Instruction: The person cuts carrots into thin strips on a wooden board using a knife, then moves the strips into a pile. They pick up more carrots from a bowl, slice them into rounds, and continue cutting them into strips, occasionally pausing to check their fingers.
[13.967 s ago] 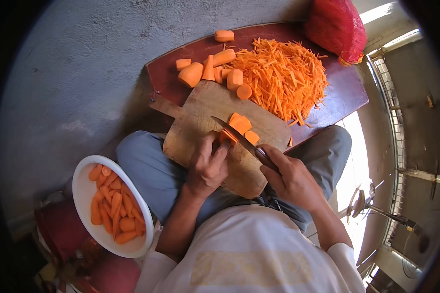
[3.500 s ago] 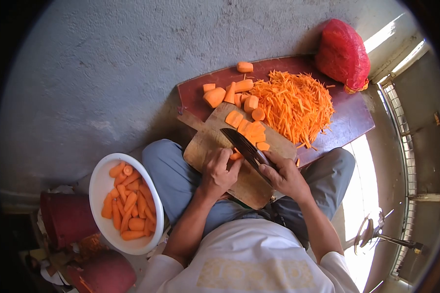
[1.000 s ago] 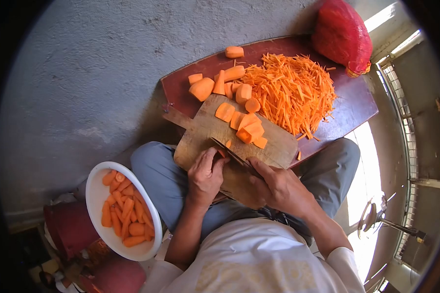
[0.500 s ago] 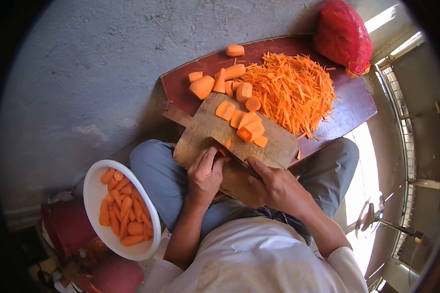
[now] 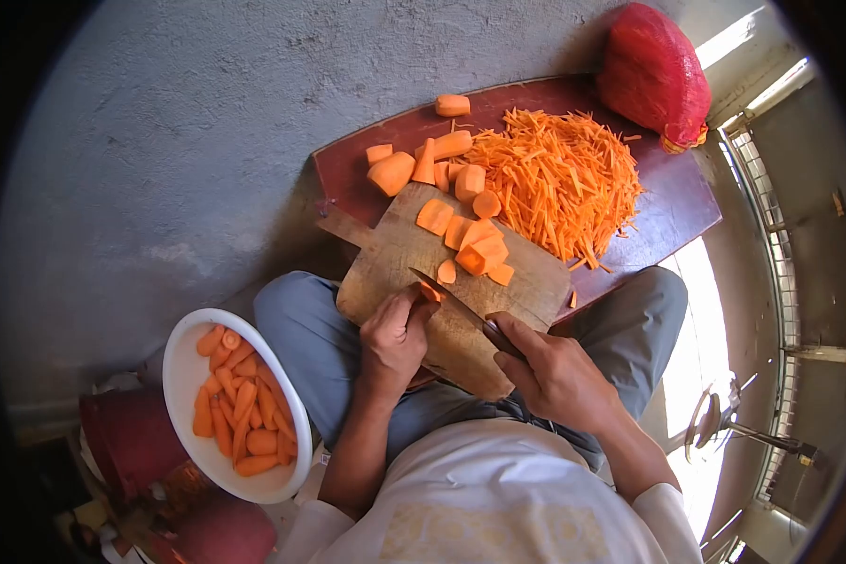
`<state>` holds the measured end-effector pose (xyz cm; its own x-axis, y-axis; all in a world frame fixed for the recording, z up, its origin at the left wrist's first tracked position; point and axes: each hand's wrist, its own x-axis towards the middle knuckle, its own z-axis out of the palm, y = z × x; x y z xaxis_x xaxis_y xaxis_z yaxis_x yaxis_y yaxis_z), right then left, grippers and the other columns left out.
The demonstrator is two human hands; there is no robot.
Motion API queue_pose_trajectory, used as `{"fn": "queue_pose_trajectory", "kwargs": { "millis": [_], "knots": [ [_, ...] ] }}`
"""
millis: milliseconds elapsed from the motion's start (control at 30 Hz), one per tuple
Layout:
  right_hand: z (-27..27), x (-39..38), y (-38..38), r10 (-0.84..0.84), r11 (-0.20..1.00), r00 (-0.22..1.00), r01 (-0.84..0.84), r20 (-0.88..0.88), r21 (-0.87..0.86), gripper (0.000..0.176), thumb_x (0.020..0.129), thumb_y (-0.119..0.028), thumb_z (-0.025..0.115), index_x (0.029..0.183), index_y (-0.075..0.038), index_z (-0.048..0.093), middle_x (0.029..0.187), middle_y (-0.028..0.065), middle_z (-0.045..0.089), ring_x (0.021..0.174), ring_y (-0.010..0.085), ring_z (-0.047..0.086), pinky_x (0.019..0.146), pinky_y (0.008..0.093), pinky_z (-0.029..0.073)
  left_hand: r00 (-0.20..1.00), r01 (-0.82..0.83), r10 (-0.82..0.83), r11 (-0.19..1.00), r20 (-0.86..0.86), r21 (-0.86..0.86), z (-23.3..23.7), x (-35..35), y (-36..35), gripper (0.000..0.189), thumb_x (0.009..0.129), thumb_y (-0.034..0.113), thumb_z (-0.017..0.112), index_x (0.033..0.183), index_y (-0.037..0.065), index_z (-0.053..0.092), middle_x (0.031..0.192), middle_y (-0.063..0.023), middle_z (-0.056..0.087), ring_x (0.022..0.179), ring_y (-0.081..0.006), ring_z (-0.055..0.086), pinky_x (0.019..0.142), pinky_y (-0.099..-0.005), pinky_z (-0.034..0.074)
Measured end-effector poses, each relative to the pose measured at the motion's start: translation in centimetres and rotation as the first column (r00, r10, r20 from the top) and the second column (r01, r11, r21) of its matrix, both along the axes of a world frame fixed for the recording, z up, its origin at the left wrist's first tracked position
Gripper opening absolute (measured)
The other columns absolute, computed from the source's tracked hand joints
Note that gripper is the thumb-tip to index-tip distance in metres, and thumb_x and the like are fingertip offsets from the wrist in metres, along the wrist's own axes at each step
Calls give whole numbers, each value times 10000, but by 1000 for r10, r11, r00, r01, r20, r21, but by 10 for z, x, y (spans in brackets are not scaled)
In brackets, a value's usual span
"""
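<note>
My left hand (image 5: pixel 393 340) pinches a small carrot piece (image 5: pixel 430 292) at the near left side of the wooden cutting board (image 5: pixel 367 273). In my right hand (image 5: pixel 555 371) is the handle of a knife (image 5: pixel 470 315), its blade pointing up and left across the board, with the tip close to the held piece. A thin carrot slice (image 5: pixel 446 272) lies just beyond the blade. Farther up the board, several thicker carrot slices (image 5: pixel 482 249) rest in a loose group. Carrot chunks (image 5: pixel 391 173) and a large heap of carrot strips (image 5: pixel 564 183) lie behind the board.
The board overlaps a dark red table (image 5: pixel 343 169) beside a grey wall. A red bag (image 5: pixel 653 75) stands at its far right. At the left, a white basin (image 5: pixel 301 442) holds several whole carrots. A metal stand is at the lower right.
My right hand has moved slightly right and down, and more of the knife blade shows. The thin slice now lies flat, apart from the blade.
</note>
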<state>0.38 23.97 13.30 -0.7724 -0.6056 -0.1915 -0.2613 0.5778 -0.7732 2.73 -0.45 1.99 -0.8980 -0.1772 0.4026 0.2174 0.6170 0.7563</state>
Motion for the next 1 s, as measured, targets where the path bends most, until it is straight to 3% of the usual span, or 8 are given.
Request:
{"fn": "queue_pose_trajectory", "kwargs": {
  "millis": [300, 400, 567, 767, 900, 1000],
  "knots": [
    [5, 5, -4, -13, 1000, 1000, 13, -15, -27, 450, 1069, -121, 673, 1489, 2, 569, 982, 268, 757, 851, 481, 741, 736, 541, 577, 999, -3, 0, 999, -48, -54, -5, 1, 3, 204, 910, -69, 793, 1087, 11, 732, 1025, -172, 778, 903, -376, 764, 786, -455, 624],
    [-1, 2, -8, 46, 999, 999, -46, -6, 4, 505, 1081, -172, 659, 1518, 30, 505, 1017, 308, 749, 848, 496, 742, 721, 550, 578, 998, -6, 1, 996, -57, -89, -6, 0, 4, 178, 927, -74, 762, 1082, 6, 726, 1014, -177, 769, 910, -385, 759, 785, -465, 621],
    [-25, -12, -12, 90, 996, 990, -92, -112, -9, 483, 1072, -181, 667, 1466, 65, 536, 858, 303, 727, 802, 493, 732, 711, 555, 571, 998, 0, -9, 986, -55, -169, -9, -1, -1, 177, 952, -77, 713, 1119, -21, 719, 988, -185, 756, 913, -399, 757, 778, -474, 618],
    [-47, -12, -17, 85, 996, 989, -85, -118, 5, 479, 1071, -215, 659, 1443, 70, 554, 840, 298, 720, 793, 494, 727, 721, 563, 575, 998, 14, -26, 985, -66, -174, -12, 3, 5, 232, 949, -49, 767, 1175, -35, 718, 988, -200, 750, 889, -410, 752, 768, -477, 615],
    [-52, -14, -12, 14, 993, 995, -26, -103, -112, 437, 1069, -192, 691, 1442, 16, 596, 873, 305, 707, 796, 478, 720, 718, 536, 558, 996, -27, 16, 992, -93, -120, -8, -2, 10, 208, 924, -35, 811, 1123, -43, 748, 965, -200, 763, 864, -397, 765, 756, -450, 610],
    [-40, -11, -6, -25, 996, 999, 20, -47, -89, 430, 1074, -180, 690, 1449, 12, 604, 846, 286, 696, 770, 458, 719, 707, 518, 555, 997, -24, 19, 997, -68, -74, -6, 1, 4, 231, 911, -29, 832, 1118, -37, 732, 967, -202, 759, 869, -406, 762, 755, -465, 617]
  ]
}}
